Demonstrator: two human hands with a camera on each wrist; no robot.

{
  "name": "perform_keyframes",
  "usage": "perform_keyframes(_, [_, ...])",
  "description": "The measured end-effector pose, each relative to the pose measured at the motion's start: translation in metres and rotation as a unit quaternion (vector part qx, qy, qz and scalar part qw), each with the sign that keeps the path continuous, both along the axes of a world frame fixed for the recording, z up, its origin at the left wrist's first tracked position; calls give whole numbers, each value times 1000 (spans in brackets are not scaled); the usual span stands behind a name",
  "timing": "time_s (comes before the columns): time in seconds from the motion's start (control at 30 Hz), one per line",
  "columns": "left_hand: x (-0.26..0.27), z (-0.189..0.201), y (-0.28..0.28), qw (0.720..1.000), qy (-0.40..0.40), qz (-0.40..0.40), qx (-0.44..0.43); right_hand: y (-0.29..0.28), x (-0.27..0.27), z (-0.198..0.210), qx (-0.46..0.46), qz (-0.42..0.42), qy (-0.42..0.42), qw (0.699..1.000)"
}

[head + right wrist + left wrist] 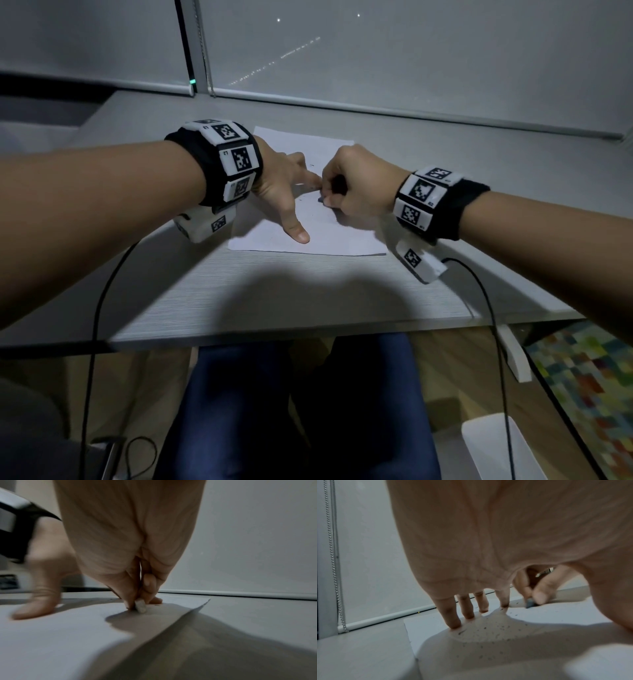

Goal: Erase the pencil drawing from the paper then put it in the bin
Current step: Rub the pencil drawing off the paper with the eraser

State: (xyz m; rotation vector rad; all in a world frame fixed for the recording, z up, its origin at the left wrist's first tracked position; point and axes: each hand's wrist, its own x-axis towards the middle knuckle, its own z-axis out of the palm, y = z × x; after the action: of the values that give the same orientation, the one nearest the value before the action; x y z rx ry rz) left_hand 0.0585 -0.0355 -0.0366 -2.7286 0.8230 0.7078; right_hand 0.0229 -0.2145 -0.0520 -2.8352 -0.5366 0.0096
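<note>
A white sheet of paper (329, 233) lies flat on the grey desk (274, 294). My left hand (287, 192) presses it down with straight, spread fingers (452, 616), thumb pointing toward me. My right hand (352, 185) pinches a small eraser (141, 606) and holds its tip against the middle of the paper (51, 635), right beside the left index finger. The eraser (529, 603) shows grey-blue in the left wrist view. Dark eraser crumbs (496, 628) are scattered on the paper (539, 616) under the left palm. Faint pencil marks (310, 197) remain near the eraser tip.
A closed roller blind (411, 51) with a bead chain (334, 561) hangs behind the desk. Black cables (99, 308) run from both wrist cameras over the desk's front edge. A white bin-like container (496, 445) stands on the floor at the lower right, beside a colourful rug (589, 383).
</note>
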Motion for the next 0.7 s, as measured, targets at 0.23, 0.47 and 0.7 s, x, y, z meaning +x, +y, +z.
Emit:
perform_keyframes(0.23, [1,-1,-2,1000,0,4,1,-4,3,3,4,8,14,1000])
perform_keyframes(0.47, [-2,4,-5,1000,-4,18,10,-5,10,-2,1,-31,-11,999])
perform_keyframes(0.7, [2,6,-13,999,-24,14,34,-15,14,1,16,-32,5,999])
